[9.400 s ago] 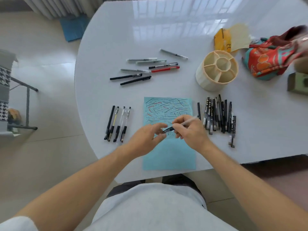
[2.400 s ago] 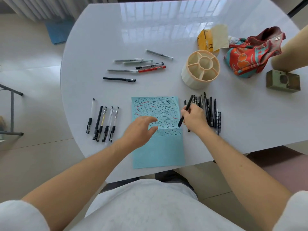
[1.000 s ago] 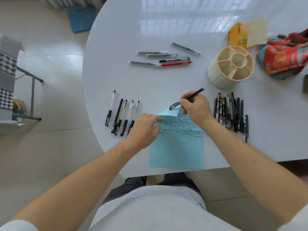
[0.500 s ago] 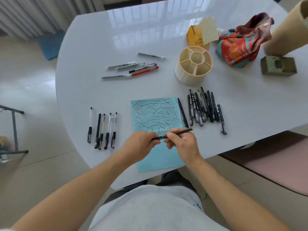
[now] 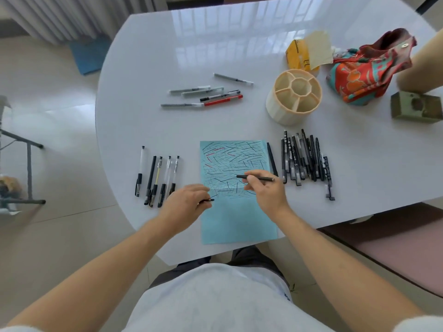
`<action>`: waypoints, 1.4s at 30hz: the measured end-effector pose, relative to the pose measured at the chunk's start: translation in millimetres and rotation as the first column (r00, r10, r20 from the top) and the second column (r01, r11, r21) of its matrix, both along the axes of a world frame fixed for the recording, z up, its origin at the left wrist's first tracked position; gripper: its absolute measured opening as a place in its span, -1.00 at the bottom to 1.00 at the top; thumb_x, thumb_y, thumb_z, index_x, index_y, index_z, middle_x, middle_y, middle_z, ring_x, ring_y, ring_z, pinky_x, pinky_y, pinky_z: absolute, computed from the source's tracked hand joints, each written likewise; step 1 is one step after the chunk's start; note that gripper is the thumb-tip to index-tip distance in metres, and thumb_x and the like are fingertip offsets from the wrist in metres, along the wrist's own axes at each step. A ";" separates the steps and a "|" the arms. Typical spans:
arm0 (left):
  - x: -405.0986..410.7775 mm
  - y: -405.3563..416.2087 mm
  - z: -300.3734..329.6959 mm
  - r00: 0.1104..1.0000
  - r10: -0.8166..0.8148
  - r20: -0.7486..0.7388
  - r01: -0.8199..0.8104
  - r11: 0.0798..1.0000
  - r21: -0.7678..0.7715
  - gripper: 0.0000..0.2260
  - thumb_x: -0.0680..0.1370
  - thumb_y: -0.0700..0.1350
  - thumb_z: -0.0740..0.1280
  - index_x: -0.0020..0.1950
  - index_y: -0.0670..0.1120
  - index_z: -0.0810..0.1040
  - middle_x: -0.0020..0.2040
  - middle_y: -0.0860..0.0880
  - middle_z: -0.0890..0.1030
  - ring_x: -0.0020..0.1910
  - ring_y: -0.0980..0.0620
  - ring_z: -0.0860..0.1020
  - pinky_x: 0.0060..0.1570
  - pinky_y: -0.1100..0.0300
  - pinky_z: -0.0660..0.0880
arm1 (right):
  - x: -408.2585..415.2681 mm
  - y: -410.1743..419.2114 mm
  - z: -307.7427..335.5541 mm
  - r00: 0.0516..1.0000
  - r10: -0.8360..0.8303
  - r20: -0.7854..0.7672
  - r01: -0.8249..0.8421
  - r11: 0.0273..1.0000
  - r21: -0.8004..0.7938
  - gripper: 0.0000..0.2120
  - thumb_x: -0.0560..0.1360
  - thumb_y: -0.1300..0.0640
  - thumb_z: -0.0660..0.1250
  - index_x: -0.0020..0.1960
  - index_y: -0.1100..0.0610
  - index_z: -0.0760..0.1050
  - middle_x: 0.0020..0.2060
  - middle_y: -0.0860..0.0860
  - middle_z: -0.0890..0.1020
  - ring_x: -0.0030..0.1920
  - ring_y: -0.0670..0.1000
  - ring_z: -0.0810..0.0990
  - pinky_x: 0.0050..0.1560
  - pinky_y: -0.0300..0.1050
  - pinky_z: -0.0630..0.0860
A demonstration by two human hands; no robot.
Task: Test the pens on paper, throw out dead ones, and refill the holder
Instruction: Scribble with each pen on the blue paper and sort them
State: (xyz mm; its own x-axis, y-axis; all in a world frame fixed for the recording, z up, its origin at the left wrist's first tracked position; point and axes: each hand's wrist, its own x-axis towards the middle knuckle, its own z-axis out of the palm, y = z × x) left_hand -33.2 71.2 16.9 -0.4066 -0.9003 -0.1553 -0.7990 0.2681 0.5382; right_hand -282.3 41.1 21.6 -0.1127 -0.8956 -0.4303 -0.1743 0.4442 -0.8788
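Note:
My right hand [image 5: 265, 191] pinches a thin black pen [image 5: 260, 178], uncapped, its tip over the scribbled blue paper [image 5: 236, 212]. My left hand [image 5: 185, 203] holds the pen's black cap [image 5: 208, 200] at the paper's left edge. A row of dark pens [image 5: 304, 161] lies right of the paper, with one black pen [image 5: 272, 159] beside the sheet. Several pens [image 5: 157, 178] lie in a row on the left. More grey, black and red pens [image 5: 208, 95] lie further back. The beige divided holder [image 5: 293, 97] stands empty at the back right.
A colourful cloth bag [image 5: 369, 73], a yellow packet [image 5: 302, 55] and a green block [image 5: 416, 109] sit at the back right, beside another person's arm [image 5: 422, 65]. The white table's [image 5: 167, 130] front edge is just below the paper. A pink chair seat [image 5: 393, 238] stands at the right.
Half a second ago both hands held the capped pen together. Now the left hand has pulled the cap off leftward and the right hand has brought the pen over the paper.

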 end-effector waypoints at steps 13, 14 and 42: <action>-10.3 6.5 -25.7 0.989 -0.115 0.093 0.105 0.989 0.109 -0.76 0.63 0.03 0.28 0.12 -0.08 0.64 0.53 -0.06 0.33 0.56 -0.03 0.20 0.48 0.04 0.21 | 28.1 -14.3 -14.4 0.883 0.238 -0.406 -0.323 0.934 -0.154 -0.84 0.46 0.08 0.29 -0.16 0.06 0.65 -0.36 -0.12 0.64 -0.30 -0.08 0.60 -0.23 -0.09 0.56; -10.6 6.2 -25.5 0.990 -0.112 0.089 0.101 0.988 0.114 -0.76 0.63 0.03 0.27 0.12 -0.08 0.64 0.53 -0.05 0.33 0.56 -0.02 0.19 0.49 0.05 0.19 | 26.7 -13.5 -13.6 0.880 0.248 -0.405 -0.331 0.932 -0.149 -0.85 0.46 0.10 0.30 -0.17 0.08 0.64 -0.38 -0.10 0.63 -0.32 -0.06 0.59 -0.26 -0.07 0.55; -15.8 -10.7 5.8 0.978 0.141 -0.152 -0.125 0.986 0.110 -0.87 0.59 0.04 0.34 0.00 0.01 0.61 -0.17 0.14 0.58 -0.20 0.14 0.52 -0.16 0.09 0.53 | 13.1 14.4 22.7 0.963 -0.011 0.268 -0.001 0.999 0.045 -0.89 0.50 0.16 0.31 -0.10 0.19 0.58 -0.32 0.04 0.69 -0.27 0.10 0.68 -0.22 0.10 0.70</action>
